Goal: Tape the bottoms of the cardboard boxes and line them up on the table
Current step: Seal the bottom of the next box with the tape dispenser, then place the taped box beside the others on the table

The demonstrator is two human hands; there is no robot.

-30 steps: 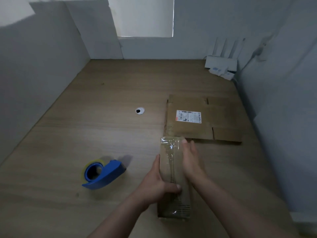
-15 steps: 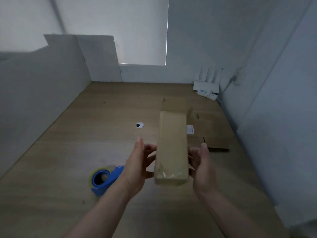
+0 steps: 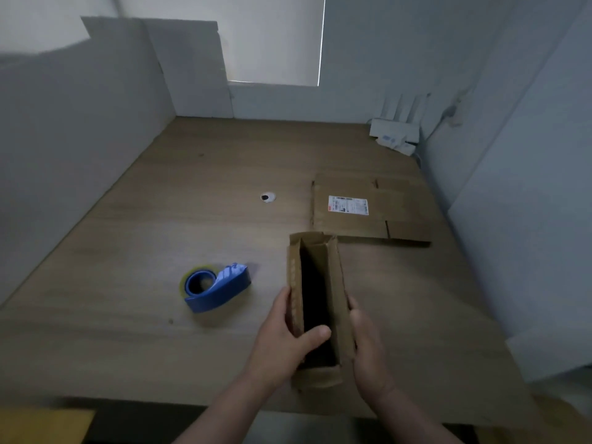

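The left hand (image 3: 288,338) grips the narrow cardboard box (image 3: 339,283) by one wall, thumb inside; the right hand (image 3: 368,347) braces the opposite wall, its fingers hidden; the opening faces up, probably for standing the box.

The open box (image 3: 340,296) is black inside, so I cannot see its floor. It hides the fingers of the right hand (image 3: 368,347), and I cannot judge their grip. The label (image 3: 348,205) is too small for me to read. A yellow shape (image 3: 41,426) is cut off by the bottom edge.
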